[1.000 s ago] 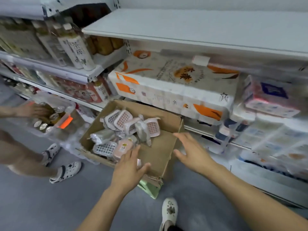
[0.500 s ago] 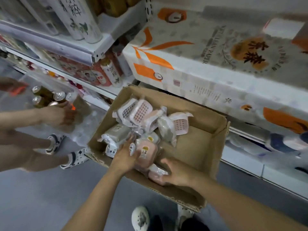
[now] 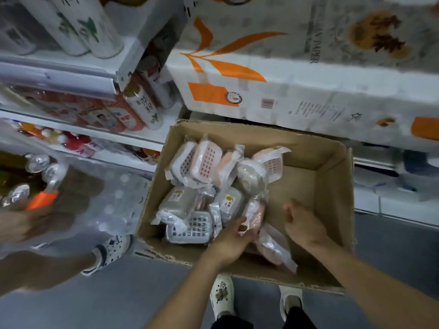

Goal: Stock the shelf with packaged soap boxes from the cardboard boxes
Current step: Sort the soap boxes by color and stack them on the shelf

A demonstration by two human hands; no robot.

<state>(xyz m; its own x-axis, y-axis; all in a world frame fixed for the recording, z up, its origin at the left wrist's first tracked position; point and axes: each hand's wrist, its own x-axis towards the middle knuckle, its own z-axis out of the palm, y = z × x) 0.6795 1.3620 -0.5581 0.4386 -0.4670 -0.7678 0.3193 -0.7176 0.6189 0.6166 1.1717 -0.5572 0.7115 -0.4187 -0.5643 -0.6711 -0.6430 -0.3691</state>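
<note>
An open cardboard box (image 3: 332,186) stands on the floor below the shelves. Several plastic-wrapped soap boxes in white, pink and grey lie heaped in its left half (image 3: 204,162). My left hand (image 3: 231,241) is inside the box, fingers curled around a pink wrapped soap box (image 3: 254,213). My right hand (image 3: 303,224) hovers just right of that pack, fingers loosely bent, holding nothing. Another pink wrapped soap box (image 3: 275,248) lies against the box's near wall between my wrists.
Large white-and-orange tissue packs (image 3: 297,74) fill the shelf above the box. Bottles (image 3: 142,103) stand on shelves at left. Another person's hand (image 3: 21,224) holds an orange-handled tool at a wrapped bottle pack (image 3: 99,198) on the left. My shoes (image 3: 222,295) are on the grey floor.
My view dropped closer to the box. My left hand took the pink pack. My right hand let go of the pack at the near wall and lifted to the right.
</note>
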